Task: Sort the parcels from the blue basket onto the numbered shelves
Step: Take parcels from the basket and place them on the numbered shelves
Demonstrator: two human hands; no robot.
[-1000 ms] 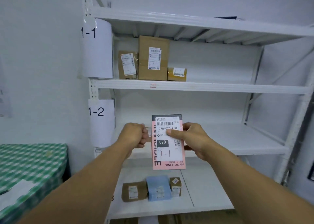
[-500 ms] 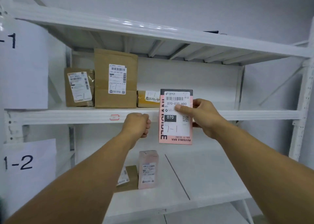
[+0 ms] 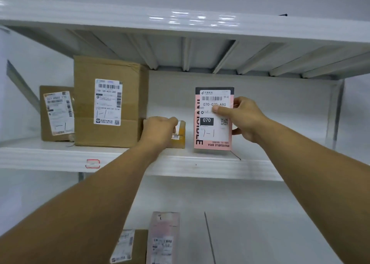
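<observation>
A pink parcel (image 3: 213, 132) with a white label handwritten "1-1" stands upright on the middle shelf (image 3: 200, 163), its bottom edge at the shelf surface. My right hand (image 3: 246, 119) grips its right side, thumb across the label. My left hand (image 3: 158, 131) is a curled fist against the left part of a small yellow-brown box (image 3: 179, 135) on the same shelf; I cannot tell whether it grips that box. Left of it stand a large cardboard box (image 3: 108, 103) and a flat brown parcel (image 3: 57, 113), both marked "1-1".
The shelf above (image 3: 180, 21) hangs low over the parcels. Right of the pink parcel the middle shelf is bare up to the upright post (image 3: 332, 113). On the lower shelf lie a pink parcel (image 3: 162, 239) and a brown one (image 3: 128, 245).
The view has closed in on the middle shelf. My right hand carried the pink parcel up and onto that shelf. My left fist rose from below the shelf edge to the small box.
</observation>
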